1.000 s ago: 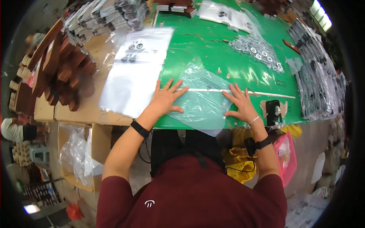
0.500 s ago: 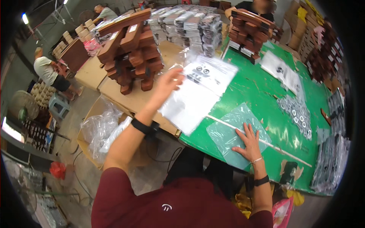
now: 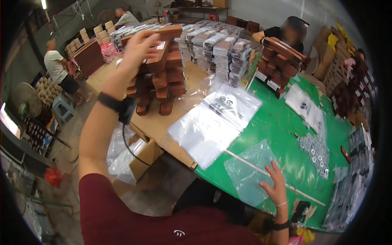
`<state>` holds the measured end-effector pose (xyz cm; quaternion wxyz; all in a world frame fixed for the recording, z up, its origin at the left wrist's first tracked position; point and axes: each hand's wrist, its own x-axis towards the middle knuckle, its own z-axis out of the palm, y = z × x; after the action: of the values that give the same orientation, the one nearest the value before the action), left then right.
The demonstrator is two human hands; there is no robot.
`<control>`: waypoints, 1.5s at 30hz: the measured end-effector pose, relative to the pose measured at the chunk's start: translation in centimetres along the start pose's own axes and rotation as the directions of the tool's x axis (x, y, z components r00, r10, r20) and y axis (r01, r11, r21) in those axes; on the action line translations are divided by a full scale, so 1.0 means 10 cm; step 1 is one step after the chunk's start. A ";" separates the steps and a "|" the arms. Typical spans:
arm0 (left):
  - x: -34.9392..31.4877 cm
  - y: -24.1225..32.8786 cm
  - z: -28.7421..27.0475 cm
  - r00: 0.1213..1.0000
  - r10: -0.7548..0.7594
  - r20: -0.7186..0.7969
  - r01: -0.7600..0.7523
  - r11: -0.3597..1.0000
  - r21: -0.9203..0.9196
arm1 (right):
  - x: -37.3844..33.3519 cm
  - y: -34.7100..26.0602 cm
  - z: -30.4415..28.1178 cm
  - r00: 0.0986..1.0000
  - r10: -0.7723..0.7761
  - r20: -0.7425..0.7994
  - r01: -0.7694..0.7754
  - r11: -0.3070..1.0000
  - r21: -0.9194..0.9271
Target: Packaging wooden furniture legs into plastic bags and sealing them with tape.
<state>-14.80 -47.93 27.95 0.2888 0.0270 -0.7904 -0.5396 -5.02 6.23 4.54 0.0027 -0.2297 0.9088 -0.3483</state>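
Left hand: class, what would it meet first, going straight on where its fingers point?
The left hand would probably meet the top brown piece of the stack, though depth is unclear.

Well left of and beyond the clear bag (image 3: 244, 179), the left hand (image 3: 140, 50) is raised on an outstretched arm, fingers parted and loosely bent. The right hand (image 3: 277, 185) is at the bag's right edge, thumb and fingers spread apart.
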 end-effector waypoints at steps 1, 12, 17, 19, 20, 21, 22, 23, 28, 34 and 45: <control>0.12 0.00 0.19 0.997 0.070 0.014 -0.070 0.997 0.023 | 0.04 -0.01 0.00 1.000 -0.011 0.001 0.011 1.000 -0.005; 1.44 -0.94 1.07 0.796 -0.566 -0.214 0.208 0.588 -0.781 | 0.17 0.05 0.17 0.997 -0.002 0.082 -0.017 0.974 0.227; 1.65 -1.23 1.39 0.912 -0.285 -0.295 0.112 0.865 -0.489 | 0.05 0.25 0.14 0.997 0.005 0.071 -0.016 0.986 0.164; 1.91 -1.28 1.39 0.794 -0.473 -0.382 0.191 0.791 -0.582 | 0.01 0.24 0.12 0.993 0.001 0.119 -0.027 0.975 0.219; 2.10 -1.39 1.11 0.677 -0.616 -0.403 0.204 0.683 -0.701 | 0.09 0.27 0.13 0.991 0.015 0.132 -0.049 0.964 0.261; 2.04 -1.29 1.42 0.660 -0.652 -0.372 0.206 0.634 -0.746 | 0.05 0.29 0.15 0.990 0.051 0.134 -0.084 0.964 0.254; 1.93 -1.05 1.66 0.645 -0.679 -0.351 0.193 0.589 -0.785 | -0.01 0.31 0.16 0.989 0.071 0.133 -0.101 0.967 0.234; 1.95 -1.05 1.50 0.579 -0.705 -0.410 0.158 0.590 -0.792 | 0.01 0.34 0.15 0.988 0.034 0.152 -0.067 0.974 0.218; 1.72 -1.02 1.38 0.706 -0.594 -0.386 0.160 0.664 -0.731 | 0.04 0.44 0.17 0.991 -0.020 0.135 -0.015 0.968 0.250; 0.53 -0.50 1.89 0.974 -0.174 -0.144 0.061 0.817 -0.573 | 0.40 0.15 0.02 0.966 0.208 0.151 -0.252 0.882 0.398; -2.59 -0.38 2.56 0.964 -0.037 0.262 0.075 0.987 -0.139 | 1.14 -0.99 -0.10 0.902 -0.205 -0.380 0.342 0.876 0.341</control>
<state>-6.65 -18.92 7.15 0.1692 -0.0426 -0.7781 -0.6034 -11.22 -4.42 13.34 -0.1537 -0.2902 0.7631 -0.5567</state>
